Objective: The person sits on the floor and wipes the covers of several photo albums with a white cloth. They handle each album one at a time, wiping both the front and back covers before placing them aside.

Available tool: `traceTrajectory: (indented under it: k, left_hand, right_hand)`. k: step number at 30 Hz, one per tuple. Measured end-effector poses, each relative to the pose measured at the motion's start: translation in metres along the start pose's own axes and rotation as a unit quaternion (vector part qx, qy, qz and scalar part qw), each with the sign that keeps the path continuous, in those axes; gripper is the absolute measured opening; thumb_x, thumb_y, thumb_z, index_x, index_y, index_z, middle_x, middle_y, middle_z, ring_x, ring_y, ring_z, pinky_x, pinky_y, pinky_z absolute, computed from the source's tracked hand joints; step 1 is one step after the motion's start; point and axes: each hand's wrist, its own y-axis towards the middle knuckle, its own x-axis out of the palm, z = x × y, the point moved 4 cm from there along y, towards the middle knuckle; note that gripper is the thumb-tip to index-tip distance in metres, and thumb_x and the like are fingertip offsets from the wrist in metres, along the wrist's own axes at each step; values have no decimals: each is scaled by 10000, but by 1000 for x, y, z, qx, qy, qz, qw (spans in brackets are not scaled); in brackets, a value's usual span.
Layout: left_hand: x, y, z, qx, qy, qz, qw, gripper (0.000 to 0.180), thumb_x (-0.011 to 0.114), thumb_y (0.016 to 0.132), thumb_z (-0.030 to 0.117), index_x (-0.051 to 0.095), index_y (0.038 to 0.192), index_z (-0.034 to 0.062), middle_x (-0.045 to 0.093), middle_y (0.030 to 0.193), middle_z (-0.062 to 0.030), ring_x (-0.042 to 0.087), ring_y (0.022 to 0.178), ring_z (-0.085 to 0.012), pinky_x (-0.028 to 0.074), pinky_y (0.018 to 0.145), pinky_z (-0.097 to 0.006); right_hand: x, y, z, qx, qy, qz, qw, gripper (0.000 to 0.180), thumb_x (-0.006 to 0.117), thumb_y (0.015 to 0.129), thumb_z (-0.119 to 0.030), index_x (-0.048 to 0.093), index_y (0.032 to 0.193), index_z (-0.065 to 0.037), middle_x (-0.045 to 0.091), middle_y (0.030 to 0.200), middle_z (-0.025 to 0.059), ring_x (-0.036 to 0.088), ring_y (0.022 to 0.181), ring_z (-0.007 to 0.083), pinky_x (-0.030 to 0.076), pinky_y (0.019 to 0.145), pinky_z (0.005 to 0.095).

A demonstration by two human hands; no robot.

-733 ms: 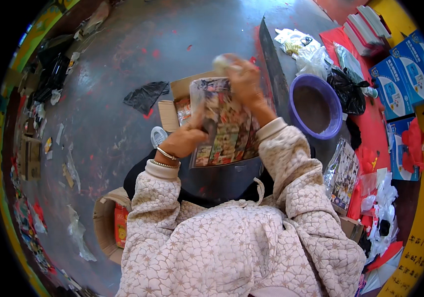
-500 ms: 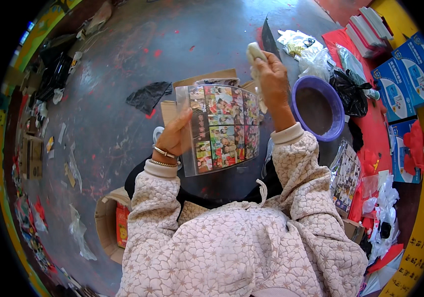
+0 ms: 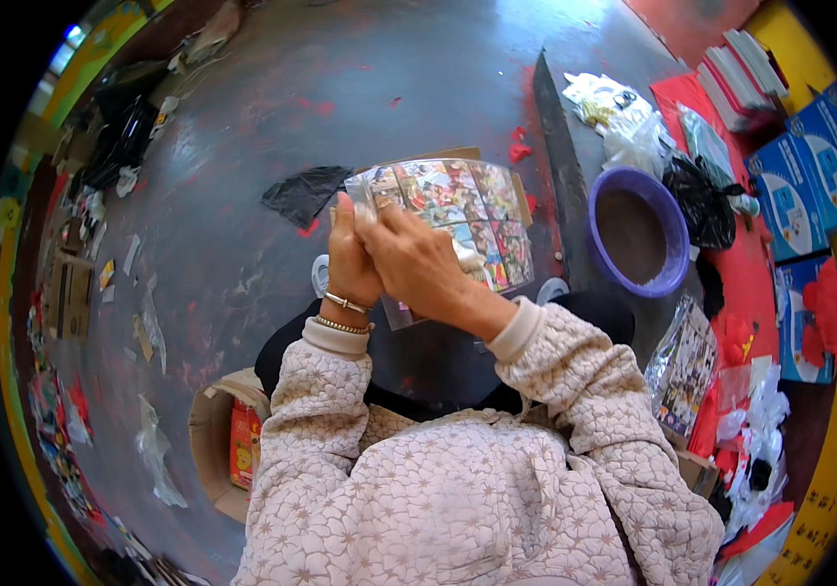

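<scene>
1. Dark grey, smeared with red, the floor (image 3: 233,234) fills most of my head view. The work sits toward its middle, well in from the scrap-strewn left edge; a purple tub (image 3: 658,285) stands nearer the right edge.

2. The photo sheet (image 3: 457,205), which looks sleeved in clear plastic, is the largest thing in hand. I see it held up above the floor in front of the person, with brown cardboard (image 3: 465,153) showing past its far edge. I judge the work on it to be partway: the sheet is up and a cloth is at it, but it is not yet set down. I can't tell from here which parts have been gone over, so I won't call how much is left.

3. The right hand (image 3: 428,264) reaches across the sheet's left half, fingers curled toward the left edge and meeting the other hand. They look closed around cloth, though the palm is hidden from me.

4. The left hand (image 3: 352,259) is at the sheet's left edge, thumb up, and seems to pinch that edge; its fingertips are covered.

5. Smallest, the white cloth (image 3: 467,256) pokes out beyond the right hand's outer side, over the sheet's right half.
</scene>
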Motion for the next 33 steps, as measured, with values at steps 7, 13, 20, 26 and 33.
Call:
traceTrajectory:
  k: [7,13,20,26,33]
  left_hand:
    - [-26,0,21,62,0,159,985,410,344,919,323,452,1158,8,534,1126,-140,523,1022,-281,384,920,-429]
    - [-7,-3,58,159,-13,169,973,396,335,926,301,434,1168,4,496,1175,-146,456,1103,-283,306,979,-443]
    - [-17,-10,67,167,-20,176,970,298,418,871,119,448,1139,-9,524,1125,-135,494,1058,-271,368,937,-436]
    - [11,6,39,127,84,106,983,497,394,734,-28,368,1230,-12,465,1185,-172,480,1077,-292,392,927,-420]
    - [5,-13,-9,-62,468,83,878,510,438,728,-26,385,1234,18,467,1174,-85,438,1084,-171,361,910,-295]
  right_hand:
    - [-4,-19,-9,13,45,-58,997,210,561,715,-56,551,924,-66,494,775,116,559,673,284,458,527,358]
    - [3,-64,10,1,-34,-237,971,158,542,733,-93,574,881,-51,533,696,137,569,627,294,454,530,400]
    - [-62,-31,31,297,334,-255,857,203,569,752,-90,608,938,-18,611,773,161,578,634,223,456,572,311]
    - [-70,6,-6,-30,188,20,982,152,607,727,-31,606,878,-24,573,802,97,568,607,183,452,568,263]
    - [-49,28,-1,-112,18,44,993,70,595,714,-114,608,774,-79,524,805,75,568,607,254,455,522,352]
